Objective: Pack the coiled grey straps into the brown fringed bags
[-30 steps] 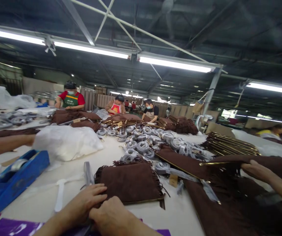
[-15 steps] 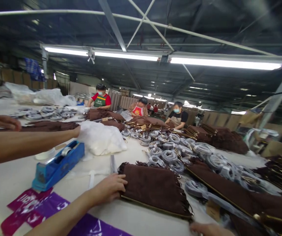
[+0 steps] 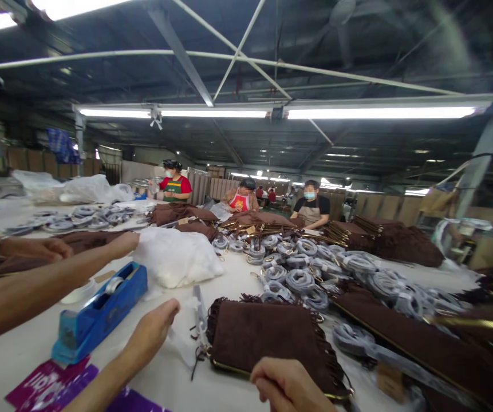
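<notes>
A dark brown bag (image 3: 263, 335) with fringed sides and a gold zip edge lies flat on the table in front of me. Left of it, my left hand (image 3: 156, 326) is closed, fingertips pressed together beside a piece of translucent plastic film (image 3: 182, 346); whatever is in the fingers is unclear. My right hand (image 3: 291, 383) has curled fingers at the bag's near edge, and I cannot make out anything inside them. A coiled strap in clear wrap (image 3: 200, 315) lies along the bag's left side.
Another person's arms (image 3: 44, 286) reach in from the left above a blue tape dispenser (image 3: 104, 309). Beyond are a white plastic bundle (image 3: 177, 257) and heaped wrapped straps (image 3: 300, 280). More brown bags (image 3: 409, 332) lie right. Purple packaging (image 3: 46, 383) lies near left. Several people work opposite.
My left hand has come off the bag's left edge and moved left, closing. My right hand has shifted left from the bag's near right corner. The other person's far hand has moved right.
</notes>
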A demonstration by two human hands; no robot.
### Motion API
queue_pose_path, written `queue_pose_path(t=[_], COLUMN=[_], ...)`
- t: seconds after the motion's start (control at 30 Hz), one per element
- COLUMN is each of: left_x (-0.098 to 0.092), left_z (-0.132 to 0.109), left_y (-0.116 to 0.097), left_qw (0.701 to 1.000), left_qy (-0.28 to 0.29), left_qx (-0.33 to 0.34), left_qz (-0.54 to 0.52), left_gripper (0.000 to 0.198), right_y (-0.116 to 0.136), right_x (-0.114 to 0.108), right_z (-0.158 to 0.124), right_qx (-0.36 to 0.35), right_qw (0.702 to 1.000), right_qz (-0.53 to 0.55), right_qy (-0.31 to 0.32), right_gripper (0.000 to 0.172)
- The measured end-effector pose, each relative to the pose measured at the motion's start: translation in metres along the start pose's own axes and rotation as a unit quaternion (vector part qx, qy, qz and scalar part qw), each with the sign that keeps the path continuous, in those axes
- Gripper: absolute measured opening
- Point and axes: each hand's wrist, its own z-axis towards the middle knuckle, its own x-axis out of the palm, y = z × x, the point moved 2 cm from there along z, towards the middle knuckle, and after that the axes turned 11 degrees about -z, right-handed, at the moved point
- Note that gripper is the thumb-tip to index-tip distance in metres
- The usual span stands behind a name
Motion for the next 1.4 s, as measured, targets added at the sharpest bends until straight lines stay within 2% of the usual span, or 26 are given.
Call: queue_pose_path(t=[0.13,0.2,0.27,0.33,0.43,0.6,0.7,0.8,0.87,0.93,1.03,1.1,1.17,1.23,1.27,1.3,1.33,1.37,1.4], left_x=[-0.01,-0.01,-0.008,-0.005,0.001,0.009,0.009,0.006,0.003,-0.001,-0.005,-0.003,0.007,0.027,0.04,0.055,0.071,0.086,0.098], left_z=[-0.004,-0.005,-0.005,-0.006,-0.007,-0.011,-0.012,-0.008,-0.003,0.003,0.013,0.019,0.023,0.02,0.016,0.011,0.004,-0.003,-0.008], left_y=[-0.032,-0.047,-0.056,-0.062,-0.064,-0.065,-0.064,-0.05,-0.029,-0.001,0.04,0.051,0.037,0.0,-0.024,-0.049,-0.076,-0.102,-0.127], left_qw=[0.988,0.978,0.968,0.962,0.959,0.954,0.959,0.978,0.991,0.998,0.997,0.994,0.995,0.996,0.988,0.963,0.915,0.843,0.763], left_qy=[-0.003,0.007,0.022,0.035,0.053,0.075,0.083,0.07,0.051,0.038,0.048,0.037,-0.01,-0.032,-0.009,0.057,0.136,0.2,0.24], left_qx=[0.031,0.042,0.048,0.053,0.057,0.049,0.054,0.057,0.051,0.033,-0.006,0.004,0.052,0.083,0.076,0.035,-0.036,-0.111,-0.156], left_qz=[-0.148,-0.203,-0.245,-0.264,-0.272,-0.285,-0.266,-0.187,-0.113,-0.038,0.064,0.107,0.088,-0.033,-0.137,-0.26,-0.379,-0.488,-0.579], left_gripper=[0.031,0.034,0.035,0.035,0.035,0.035,0.036,0.034,0.03,0.026,0.031,0.032,0.033,0.039,0.041,0.045,0.053,0.062,0.066], right_y=[0.03,0.038,0.041,0.041,0.038,0.034,0.032,0.019,0.0,-0.025,-0.058,-0.067,-0.064,-0.052,-0.045,-0.038,-0.033,-0.03,-0.029], right_x=[-0.008,-0.008,-0.005,-0.001,0.004,0.007,0.007,0.0,-0.01,-0.025,-0.046,-0.054,-0.055,-0.048,-0.042,-0.033,-0.023,-0.013,-0.002], right_z=[0.039,0.053,0.063,0.069,0.071,0.07,0.067,0.057,0.042,0.021,-0.015,-0.038,-0.056,-0.069,-0.074,-0.079,-0.083,-0.088,-0.093], right_qx=[0.033,0.043,0.043,0.033,0.009,0.018,0.031,0.043,0.062,0.106,0.203,0.244,0.248,0.228,0.209,0.187,0.163,0.14,0.123], right_qw=[0.994,0.988,0.983,0.982,0.984,0.992,0.993,0.978,0.959,0.943,0.939,0.936,0.93,0.924,0.922,0.922,0.923,0.925,0.931], right_qz=[0.065,0.084,0.107,0.123,0.11,0.033,-0.053,-0.187,-0.262,-0.292,-0.215,-0.135,-0.11,-0.141,-0.165,-0.191,-0.219,-0.243,-0.253], right_qy=[-0.08,-0.119,-0.141,-0.141,-0.136,-0.123,-0.104,-0.083,-0.089,-0.12,-0.177,-0.214,-0.248,-0.274,-0.279,-0.278,-0.271,-0.255,-0.232], right_gripper=[0.025,0.02,0.024,0.029,0.024,0.025,0.022,0.016,0.017,0.021,0.026,0.028,0.029,0.03,0.03,0.031,0.032,0.033,0.032])
